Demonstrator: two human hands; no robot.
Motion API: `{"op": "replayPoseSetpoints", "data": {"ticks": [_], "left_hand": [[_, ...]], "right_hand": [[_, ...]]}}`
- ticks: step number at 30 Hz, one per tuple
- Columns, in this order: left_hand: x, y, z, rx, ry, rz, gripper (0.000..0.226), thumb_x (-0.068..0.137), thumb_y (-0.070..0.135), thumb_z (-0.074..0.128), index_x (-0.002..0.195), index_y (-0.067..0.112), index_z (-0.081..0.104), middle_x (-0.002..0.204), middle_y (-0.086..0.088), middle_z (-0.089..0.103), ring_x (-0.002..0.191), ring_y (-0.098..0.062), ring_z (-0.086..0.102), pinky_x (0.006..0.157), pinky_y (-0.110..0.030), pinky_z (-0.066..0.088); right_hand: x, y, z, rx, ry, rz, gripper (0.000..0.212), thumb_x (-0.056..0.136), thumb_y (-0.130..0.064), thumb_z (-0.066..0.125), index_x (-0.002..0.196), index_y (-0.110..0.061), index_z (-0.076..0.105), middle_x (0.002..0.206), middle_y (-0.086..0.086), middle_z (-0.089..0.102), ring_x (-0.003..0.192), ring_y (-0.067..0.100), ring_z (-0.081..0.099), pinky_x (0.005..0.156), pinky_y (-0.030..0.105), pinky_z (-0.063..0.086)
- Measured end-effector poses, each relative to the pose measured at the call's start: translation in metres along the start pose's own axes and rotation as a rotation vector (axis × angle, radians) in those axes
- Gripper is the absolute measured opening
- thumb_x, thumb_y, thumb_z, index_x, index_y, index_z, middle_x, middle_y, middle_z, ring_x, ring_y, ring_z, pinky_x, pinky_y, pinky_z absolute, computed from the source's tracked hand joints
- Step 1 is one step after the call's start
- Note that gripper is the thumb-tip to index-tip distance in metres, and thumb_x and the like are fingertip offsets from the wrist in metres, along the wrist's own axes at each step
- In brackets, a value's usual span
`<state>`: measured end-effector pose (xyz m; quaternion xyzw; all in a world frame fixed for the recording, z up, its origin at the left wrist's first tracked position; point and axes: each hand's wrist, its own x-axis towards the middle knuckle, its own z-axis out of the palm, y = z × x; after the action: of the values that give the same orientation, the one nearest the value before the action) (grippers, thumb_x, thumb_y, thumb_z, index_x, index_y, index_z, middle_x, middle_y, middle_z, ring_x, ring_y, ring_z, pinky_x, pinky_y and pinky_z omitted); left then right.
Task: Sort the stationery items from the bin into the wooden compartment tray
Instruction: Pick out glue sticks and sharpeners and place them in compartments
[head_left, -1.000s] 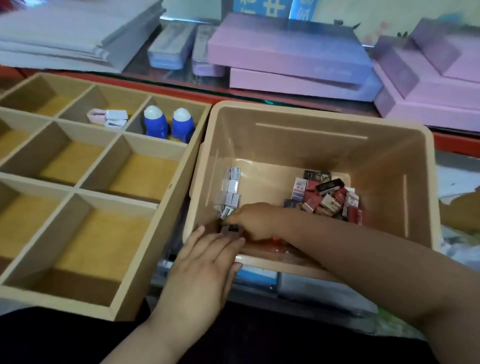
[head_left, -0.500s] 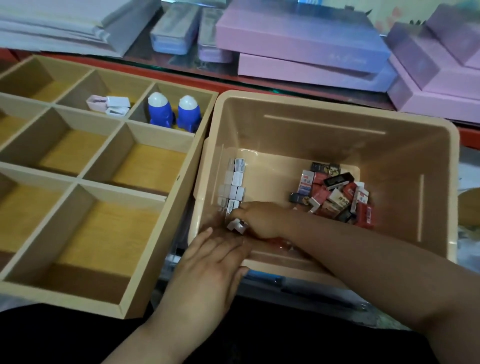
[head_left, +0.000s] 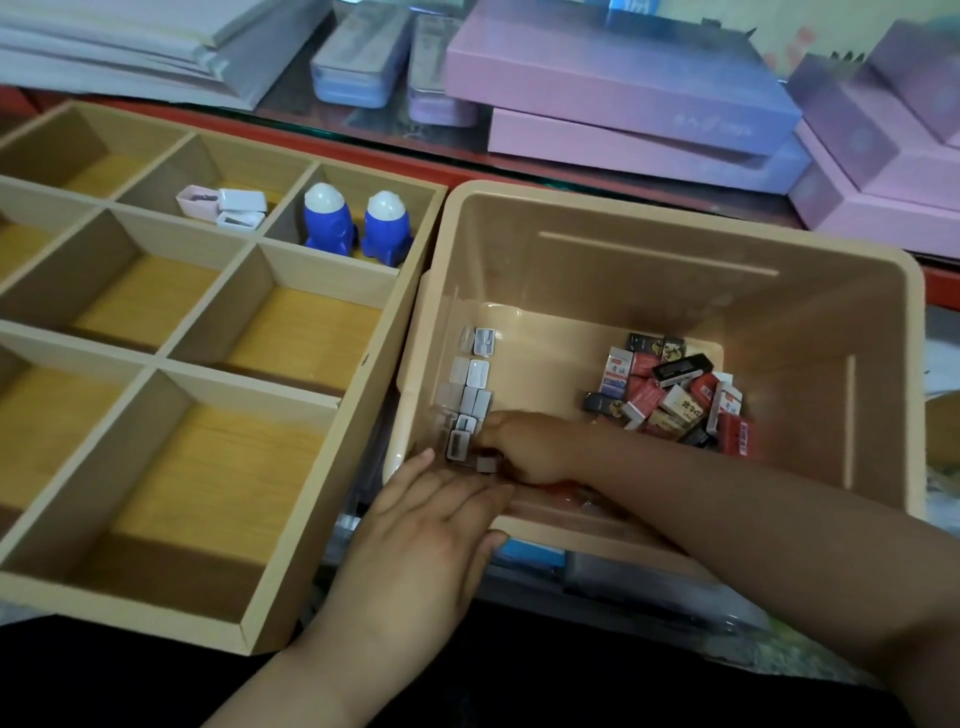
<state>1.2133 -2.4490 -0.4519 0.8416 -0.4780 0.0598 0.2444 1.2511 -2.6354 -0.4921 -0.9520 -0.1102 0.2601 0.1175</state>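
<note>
Early: five sharpeners in wooden tray; grey sharpeners, erasers left in bin. Pinching grey sharpener with right hand, left hand straight-fingered.

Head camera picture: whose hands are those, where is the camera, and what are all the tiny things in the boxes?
There is no machine here, just a person. The camera sits on their head and looks down, so you see their own two arms. The left hand lies flat on the near edge of the tan bin. The right hand reaches inside, fingers curled on a row of little grey sharpeners. A heap of small wrapped packets, probably erasers, lies in the bin too. Beside it is a wooden tray with compartments: one holds two blue rocket shapes, the next a few pale sharpeners. The person is sorting things from the bin into the tray.
</note>
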Motion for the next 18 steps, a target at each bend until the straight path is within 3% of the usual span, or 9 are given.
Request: {"op": "replayPoseSetpoints", "data": {"ticks": [2,4,6,12,16,18], "left_hand": [[0.0,0.0,0.0,-0.001,-0.003,0.002,0.034,0.078,0.03,0.044,0.095,0.018,0.071,0.09,0.007,0.071,0.092,-0.005,0.048,0.105,-0.019,0.017],[0.0,-0.001,0.0,-0.001,-0.006,0.002,0.034,0.079,0.03,0.044,0.095,0.018,0.071,0.09,0.006,0.071,0.092,-0.005,0.048,0.105,-0.019,0.017],[0.0,0.0,0.0,-0.003,-0.007,0.002,0.035,0.079,0.03,0.043,0.097,0.018,0.07,0.09,0.006,0.071,0.092,-0.005,0.048,0.105,-0.019,0.017],[0.004,0.0,0.0,-0.005,0.002,-0.012,0.035,0.08,0.03,0.042,0.098,0.018,0.07,0.088,0.008,0.07,0.091,-0.005,0.047,0.105,-0.02,0.017],[0.004,0.0,0.0,-0.004,0.01,-0.007,0.034,0.079,0.03,0.043,0.095,0.018,0.07,0.087,0.008,0.07,0.089,-0.005,0.047,0.105,-0.02,0.016],[0.004,0.0,0.001,-0.004,0.011,-0.01,0.034,0.079,0.03,0.043,0.096,0.018,0.07,0.087,0.008,0.07,0.088,-0.005,0.047,0.105,-0.021,0.017]], "right_hand": [[-0.004,-0.001,-0.002,0.112,0.046,0.024,0.043,0.084,0.001,0.048,0.126,-0.004,0.048,0.13,0.014,0.048,0.121,0.027,0.044,0.096,0.023,0.031],[-0.003,-0.001,-0.002,0.178,0.059,0.043,0.04,0.082,0.004,0.049,0.121,-0.003,0.053,0.125,0.016,0.053,0.117,0.027,0.047,0.096,0.026,0.035],[0.001,0.001,0.0,0.199,0.01,0.057,0.038,0.081,0.003,0.05,0.118,-0.002,0.056,0.121,0.018,0.056,0.112,0.029,0.05,0.098,0.032,0.039],[0.002,0.005,-0.012,0.258,-0.146,0.07,0.033,0.09,-0.011,0.048,0.122,-0.004,0.052,0.12,0.016,0.056,0.108,0.025,0.052,0.093,0.031,0.038],[0.002,0.003,-0.012,0.338,-0.08,0.105,0.021,0.086,-0.013,0.054,0.102,-0.002,0.062,0.095,0.011,0.06,0.088,0.015,0.05,0.079,0.026,0.04],[0.001,0.001,-0.013,0.34,-0.083,0.129,0.022,0.086,-0.013,0.055,0.104,-0.002,0.06,0.103,0.012,0.06,0.09,0.014,0.048,0.074,0.023,0.037]]}}
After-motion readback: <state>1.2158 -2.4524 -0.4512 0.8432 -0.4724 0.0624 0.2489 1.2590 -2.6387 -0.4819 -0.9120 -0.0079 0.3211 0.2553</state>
